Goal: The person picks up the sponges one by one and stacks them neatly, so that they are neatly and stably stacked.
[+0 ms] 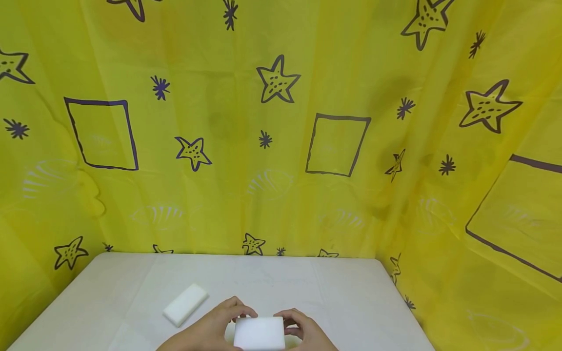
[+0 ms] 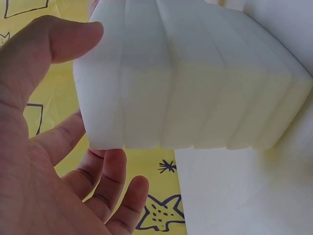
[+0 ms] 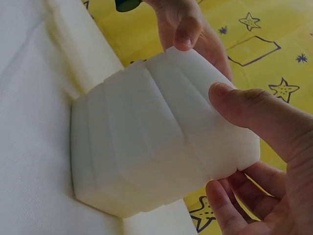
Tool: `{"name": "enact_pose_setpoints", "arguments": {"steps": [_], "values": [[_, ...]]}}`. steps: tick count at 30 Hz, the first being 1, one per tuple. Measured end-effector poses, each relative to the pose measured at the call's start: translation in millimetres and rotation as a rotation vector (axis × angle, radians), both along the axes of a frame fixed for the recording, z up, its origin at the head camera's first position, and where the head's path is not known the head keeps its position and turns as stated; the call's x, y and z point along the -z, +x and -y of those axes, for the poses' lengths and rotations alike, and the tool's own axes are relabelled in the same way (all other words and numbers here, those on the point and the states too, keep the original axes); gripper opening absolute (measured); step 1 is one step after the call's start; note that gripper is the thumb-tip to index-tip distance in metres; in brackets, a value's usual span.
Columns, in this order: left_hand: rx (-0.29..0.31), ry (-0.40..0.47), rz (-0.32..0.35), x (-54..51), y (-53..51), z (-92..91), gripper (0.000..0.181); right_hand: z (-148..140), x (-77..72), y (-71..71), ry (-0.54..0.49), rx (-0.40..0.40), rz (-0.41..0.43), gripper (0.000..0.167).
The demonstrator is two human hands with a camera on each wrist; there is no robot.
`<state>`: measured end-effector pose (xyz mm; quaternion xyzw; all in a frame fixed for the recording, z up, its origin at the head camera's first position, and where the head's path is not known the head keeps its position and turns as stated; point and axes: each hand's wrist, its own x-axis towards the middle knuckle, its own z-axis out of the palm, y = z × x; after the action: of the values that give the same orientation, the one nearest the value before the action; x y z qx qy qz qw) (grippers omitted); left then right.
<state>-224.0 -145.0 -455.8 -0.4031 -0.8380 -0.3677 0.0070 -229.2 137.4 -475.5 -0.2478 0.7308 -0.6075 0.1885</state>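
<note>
Several white sponge blocks form a stack (image 2: 195, 103) that rises from the white table. Its top sponge (image 1: 260, 334) lies between my two hands at the bottom of the head view. My left hand (image 1: 215, 325) holds one end, with the thumb on the near side and fingers at the far side. At the opposite end my right hand (image 3: 288, 156) grips the upper part of the stack, its thumb (image 3: 230, 105) on the near face and fingers behind. In the right wrist view the stack's layers sit slightly uneven.
A single white sponge (image 1: 186, 304) lies flat on the white table (image 1: 281, 273), left of the stack. Yellow curtains (image 1: 228, 112) with starfish and square prints hang behind and at both sides. The table's back edge meets the curtain.
</note>
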Motion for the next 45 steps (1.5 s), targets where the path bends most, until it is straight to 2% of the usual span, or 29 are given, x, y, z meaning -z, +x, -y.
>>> {"name": "enact_pose_setpoints", "arguments": {"steps": [4,8,11,13,16,20,22,25,28,30,34,39,41,45], "values": [[0.001,0.007,-0.01,1.2,0.0,-0.1,0.054,0,0.6,0.6,0.003,0.009,-0.007,0.061],[0.007,0.039,-0.07,2.3,0.0,2.0,0.054,0,0.6,1.4,0.003,0.017,-0.002,0.061],[-0.029,0.064,-0.076,0.6,1.0,7.5,0.053,-1,1.0,1.7,-0.009,0.011,-0.01,0.062],[-0.078,0.072,-0.058,-1.5,1.8,13.3,0.052,-1,1.6,1.5,-0.017,0.007,-0.012,0.063],[-0.183,0.068,-0.026,-4.3,1.7,24.3,0.047,-1,2.4,1.4,-0.026,0.004,0.0,0.062],[-0.339,0.076,-0.07,-1.9,-3.1,40.3,0.045,0,1.9,1.5,-0.022,0.015,0.036,0.061],[-0.425,0.088,-0.08,1.9,-6.1,49.6,0.045,0,1.3,1.6,-0.022,0.016,0.043,0.06],[-0.564,0.112,-0.043,11.0,-11.5,64.7,0.048,1,1.2,1.8,-0.024,0.019,0.046,0.06],[-0.706,0.118,0.02,25.4,-17.0,80.8,0.054,1,1.0,2.3,-0.022,0.024,0.034,0.061],[-0.774,0.096,0.052,35.2,-18.6,91.9,0.059,1,0.8,2.7,-0.018,0.027,0.022,0.062],[-0.843,0.029,0.121,49.3,-18.1,111.7,0.068,2,0.3,3.2,-0.01,0.032,0.021,0.062],[-0.893,-0.021,0.135,59.5,-19.4,124.4,0.07,1,2.5,2.3,-0.007,0.035,0.04,0.061],[-0.9,-0.031,0.144,61.9,-20.4,126.2,0.071,1,3.8,1.7,-0.006,0.034,0.037,0.061],[-0.902,-0.044,0.202,65.0,-23.0,127.4,0.078,0,5.7,0.6,-0.007,0.033,0.026,0.061]]}}
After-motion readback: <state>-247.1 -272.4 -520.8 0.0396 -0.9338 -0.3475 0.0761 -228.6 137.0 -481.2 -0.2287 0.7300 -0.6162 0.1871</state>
